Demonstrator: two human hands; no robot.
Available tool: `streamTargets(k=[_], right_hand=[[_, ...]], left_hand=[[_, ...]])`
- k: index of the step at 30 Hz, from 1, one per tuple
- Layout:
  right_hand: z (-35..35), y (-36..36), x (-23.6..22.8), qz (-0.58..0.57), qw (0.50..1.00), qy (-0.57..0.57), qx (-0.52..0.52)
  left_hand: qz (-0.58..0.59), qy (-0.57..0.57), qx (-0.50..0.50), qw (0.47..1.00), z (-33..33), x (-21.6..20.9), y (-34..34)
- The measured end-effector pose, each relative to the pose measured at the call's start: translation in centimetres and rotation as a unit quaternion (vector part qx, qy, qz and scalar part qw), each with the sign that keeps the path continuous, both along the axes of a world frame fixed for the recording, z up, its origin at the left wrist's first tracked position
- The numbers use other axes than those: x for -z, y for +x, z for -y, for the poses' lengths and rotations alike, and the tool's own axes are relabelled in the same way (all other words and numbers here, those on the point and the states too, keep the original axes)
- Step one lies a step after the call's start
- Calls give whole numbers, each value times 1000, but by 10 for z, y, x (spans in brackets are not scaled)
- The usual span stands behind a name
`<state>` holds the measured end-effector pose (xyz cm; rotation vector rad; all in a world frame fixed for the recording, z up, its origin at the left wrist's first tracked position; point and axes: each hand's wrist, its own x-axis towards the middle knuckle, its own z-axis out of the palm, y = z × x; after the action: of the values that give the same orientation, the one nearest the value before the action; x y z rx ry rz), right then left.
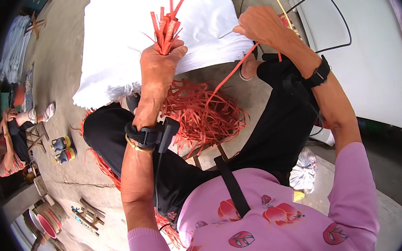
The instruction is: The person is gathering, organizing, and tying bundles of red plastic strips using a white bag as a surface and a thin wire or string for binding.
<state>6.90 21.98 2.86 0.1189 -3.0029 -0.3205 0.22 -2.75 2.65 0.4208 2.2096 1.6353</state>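
Upright in my closed left hand is a bundle of red plastic strips, their cut ends sticking up above the fist. My right hand is closed on a thin metal rod, which points left over the white cloth-like stack. One long red strip rises from the tangled pile of red strips between my legs towards my right hand. Its upper end passes behind the hand and forearm, so I cannot tell whether the fingers hold it.
On the right stand a large white panel and a bent black wire frame. At the left another person sits near a pair of shoes. A small wooden stool and a red basin are lower left.
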Motion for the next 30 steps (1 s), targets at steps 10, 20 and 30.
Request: streamTargets(k=[10,20,30], right_hand=[[-8,-9,37,-28,998,-50,28],[-9,-6,37,-61,995,-81,10],[-7,-10,37,-48,996,-76,19]], left_hand=[[-149,-249,91,953,-39,0,-7],[-100,-283,89,950,-44,8,-16],[-136,-270,107,947,-47,11,-23]])
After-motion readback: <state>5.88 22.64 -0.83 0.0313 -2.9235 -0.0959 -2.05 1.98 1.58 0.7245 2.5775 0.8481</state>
